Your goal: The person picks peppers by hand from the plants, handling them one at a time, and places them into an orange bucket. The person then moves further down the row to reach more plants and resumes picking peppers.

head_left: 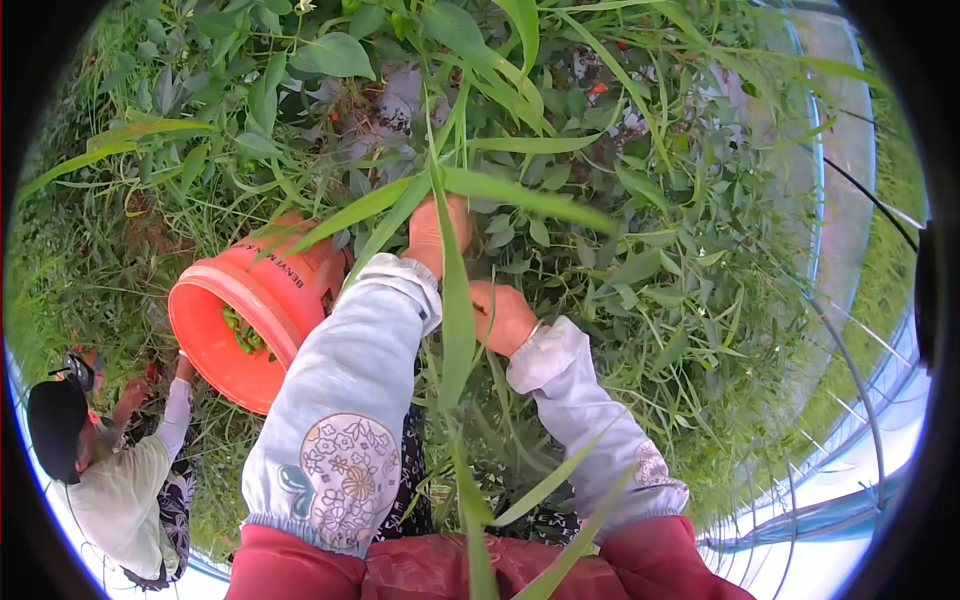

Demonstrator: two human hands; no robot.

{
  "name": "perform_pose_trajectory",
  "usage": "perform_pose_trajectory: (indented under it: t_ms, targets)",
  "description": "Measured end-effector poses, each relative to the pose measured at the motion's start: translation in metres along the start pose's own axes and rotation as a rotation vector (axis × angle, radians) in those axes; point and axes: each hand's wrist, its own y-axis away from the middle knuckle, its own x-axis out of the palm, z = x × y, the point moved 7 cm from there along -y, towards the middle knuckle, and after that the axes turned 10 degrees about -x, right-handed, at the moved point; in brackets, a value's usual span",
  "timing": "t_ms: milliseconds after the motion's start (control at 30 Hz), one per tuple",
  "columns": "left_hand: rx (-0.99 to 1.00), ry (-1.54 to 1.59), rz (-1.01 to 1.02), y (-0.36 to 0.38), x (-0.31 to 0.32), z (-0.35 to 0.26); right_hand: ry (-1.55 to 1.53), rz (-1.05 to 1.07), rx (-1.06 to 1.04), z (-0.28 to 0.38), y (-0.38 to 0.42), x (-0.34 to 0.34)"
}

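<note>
Two bare hands reach into leafy green plants (645, 290). Leaves hide the fingers of the left hand (437, 238); its grip cannot be told. The right hand (505, 318), at its four o'clock, is curled, any hold unclear. A tilted red bucket (295, 272) containing green pieces (244, 333) lies near nine o'clock from both.

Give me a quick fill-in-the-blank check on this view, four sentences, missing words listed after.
The right hand is farther from the bucket than the ____ hand.
The produce inside the bucket is colored ____.
The co-worker wears a ____ cap.
The patches on the pale sleeves show ____.

Missing words: left; green; black; flowers.
</note>
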Motion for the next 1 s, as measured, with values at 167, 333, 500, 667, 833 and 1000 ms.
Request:
perform_pose_trajectory:
  t_ms: [167,333,500,667,833,1000]
  targets:
    - [-0.050,0.075,-0.055,0.022,0.038,0.005,-0.019,-0.562,0.102,-0.029,-0.023,-0.069]
    - [-0.079,0.186,-0.103,0.023,0.034,-0.003,0.321,-0.216,0.274,-0.054,-0.055,-0.062]
    - [0.021,0.326,-0.248,0.048,0.013,0.017,0.557,-0.161,0.306,-0.057,-0.042,-0.073]
    - [-0.270,0.941,-0.046,0.035,0.028,0.084,0.355,-0.460,0.304,-0.113,-0.020,-0.087]
    - [-0.266,1.014,0.133,0.029,0.025,0.073,0.277,-0.452,0.432,-0.122,-0.007,-0.097]
    - [-0.089,0.923,0.118,0.013,0.003,0.024,0.394,-0.189,0.447,-0.110,-0.015,-0.083]
